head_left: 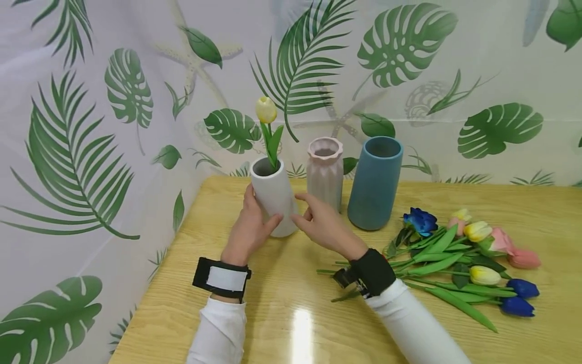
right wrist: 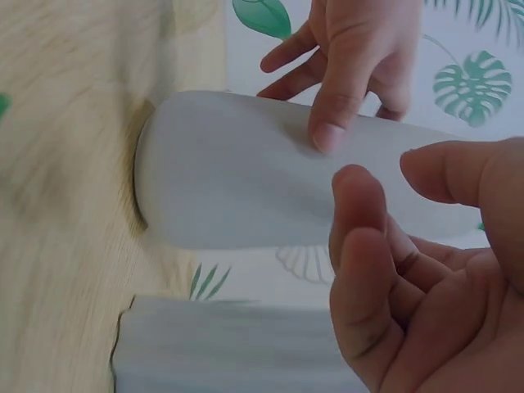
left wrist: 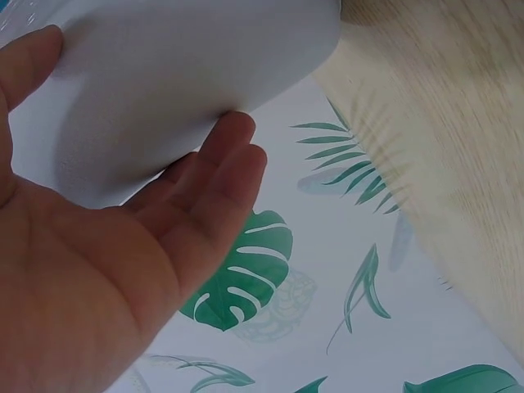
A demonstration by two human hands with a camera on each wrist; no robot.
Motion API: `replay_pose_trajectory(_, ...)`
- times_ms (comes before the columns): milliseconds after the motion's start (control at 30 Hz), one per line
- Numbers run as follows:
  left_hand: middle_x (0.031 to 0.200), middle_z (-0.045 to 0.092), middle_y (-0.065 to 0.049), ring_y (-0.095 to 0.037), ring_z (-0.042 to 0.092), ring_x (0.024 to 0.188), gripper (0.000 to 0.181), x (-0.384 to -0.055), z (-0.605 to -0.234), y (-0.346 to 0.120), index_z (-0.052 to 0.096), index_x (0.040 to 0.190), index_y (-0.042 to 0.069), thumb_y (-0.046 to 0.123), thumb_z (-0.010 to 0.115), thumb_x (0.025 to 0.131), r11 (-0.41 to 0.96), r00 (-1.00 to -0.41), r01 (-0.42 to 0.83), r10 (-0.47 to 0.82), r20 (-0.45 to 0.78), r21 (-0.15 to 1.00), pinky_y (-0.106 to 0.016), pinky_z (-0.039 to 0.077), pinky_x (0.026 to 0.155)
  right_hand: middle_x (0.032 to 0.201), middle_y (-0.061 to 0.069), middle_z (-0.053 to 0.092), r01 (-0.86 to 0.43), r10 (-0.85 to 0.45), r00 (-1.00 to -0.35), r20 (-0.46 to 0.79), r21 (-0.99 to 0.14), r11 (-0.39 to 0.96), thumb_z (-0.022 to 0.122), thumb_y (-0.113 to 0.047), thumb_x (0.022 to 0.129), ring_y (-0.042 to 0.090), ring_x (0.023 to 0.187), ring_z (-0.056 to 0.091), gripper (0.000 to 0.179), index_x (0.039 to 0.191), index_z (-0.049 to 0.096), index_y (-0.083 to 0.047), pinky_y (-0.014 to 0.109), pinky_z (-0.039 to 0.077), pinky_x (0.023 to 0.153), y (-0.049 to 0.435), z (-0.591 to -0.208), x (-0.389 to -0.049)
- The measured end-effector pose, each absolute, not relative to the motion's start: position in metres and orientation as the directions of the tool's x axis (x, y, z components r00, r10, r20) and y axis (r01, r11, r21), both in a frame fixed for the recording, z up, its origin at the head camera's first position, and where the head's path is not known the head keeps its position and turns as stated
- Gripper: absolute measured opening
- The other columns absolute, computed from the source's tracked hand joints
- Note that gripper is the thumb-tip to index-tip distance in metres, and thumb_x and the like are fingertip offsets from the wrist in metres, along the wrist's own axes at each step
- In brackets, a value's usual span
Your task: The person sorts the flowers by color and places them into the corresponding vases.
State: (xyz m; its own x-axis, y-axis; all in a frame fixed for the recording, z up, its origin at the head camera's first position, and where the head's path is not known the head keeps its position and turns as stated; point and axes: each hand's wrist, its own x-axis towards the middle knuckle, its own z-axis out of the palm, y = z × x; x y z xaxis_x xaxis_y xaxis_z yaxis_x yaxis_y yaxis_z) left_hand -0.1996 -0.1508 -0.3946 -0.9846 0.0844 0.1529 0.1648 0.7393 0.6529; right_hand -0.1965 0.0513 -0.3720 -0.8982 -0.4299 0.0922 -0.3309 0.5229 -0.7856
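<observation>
A white vase [head_left: 275,199] stands at the left of the wooden table, with a single pale yellow tulip [head_left: 266,110] rising from its mouth. My left hand [head_left: 249,227] holds the vase from the left, thumb across its front and fingers around the far side. In the left wrist view, those fingertips [left wrist: 237,127] meet the vase's smooth wall. Close by the vase's right side is my right hand [head_left: 326,225], its fingers loosely bent and thumb apart from them. The right wrist view shows nothing between that thumb and the fingers [right wrist: 360,201].
A ribbed pale pink vase [head_left: 325,177] is just right of the white one, and a taller blue vase [head_left: 376,187] stands beyond it. Artificial flowers [head_left: 436,258] in blue, pink and yellow lie in a heap on the right. A leaf-printed sheet [head_left: 159,126] backs the table [head_left: 182,298].
</observation>
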Motion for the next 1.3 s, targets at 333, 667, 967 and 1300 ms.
replay_pose_trajectory(333, 0.151, 0.032, -0.032, -0.043, 0.053, 0.126, 0.099, -0.193, -0.390, -0.146, -0.004, 0.155, 0.002, 0.031, 0.069, 0.094, 0.790, -0.990, 0.122, 0.056, 0.127, 0.601, -0.053, 0.047, 0.099, 0.079, 0.013, 0.064, -0.268, -0.507, -0.862, 0.000, -0.850, 0.455, 0.055, -0.020, 0.103, 0.022, 0.054, 0.051, 0.039, 0.137, 0.053, -0.002, 0.033, 0.044, 0.055, 0.121, -0.404, -0.168)
replay_pose_trajectory(667, 0.131, 0.050, -0.039, -0.045, 0.065, 0.102, 0.096, -0.184, -0.385, -0.142, -0.002, 0.153, -0.004, 0.032, 0.065, 0.095, 0.851, -0.996, 0.077, 0.040, 0.081, 0.520, -0.053, 0.055, 0.077, 0.083, 0.011, 0.063, -0.256, -0.478, -0.876, -0.061, -0.782, 0.568, 0.054, -0.024, 0.104, 0.023, 0.063, 0.054, 0.044, 0.140, 0.050, 0.000, 0.035, 0.043, 0.058, 0.164, -0.392, -0.162)
replay_pose_trajectory(967, 0.106, 0.066, -0.030, -0.033, 0.068, 0.083, 0.071, -0.173, -0.374, -0.137, 0.029, 0.141, -0.011, 0.037, 0.056, 0.097, 0.924, -0.997, 0.014, 0.044, -0.069, 0.381, -0.047, 0.053, 0.065, 0.078, 0.007, 0.063, -0.279, -0.494, -0.856, -0.153, -0.667, 0.690, 0.054, -0.020, 0.103, 0.018, 0.062, 0.054, 0.034, 0.126, 0.060, 0.003, 0.033, 0.042, 0.057, 0.183, -0.392, -0.163)
replay_pose_trajectory(1300, 0.111, 0.067, -0.026, -0.029, 0.066, 0.083, 0.064, -0.167, -0.367, -0.136, 0.040, 0.138, -0.009, 0.037, 0.056, 0.097, 0.944, -0.984, -0.034, 0.027, -0.178, 0.327, -0.042, 0.051, 0.063, 0.075, 0.001, 0.060, -0.321, -0.522, -0.827, -0.209, -0.586, 0.744, 0.061, -0.015, 0.098, 0.014, 0.059, 0.048, 0.019, 0.112, 0.068, -0.004, 0.032, 0.038, 0.057, 0.188, -0.403, -0.162)
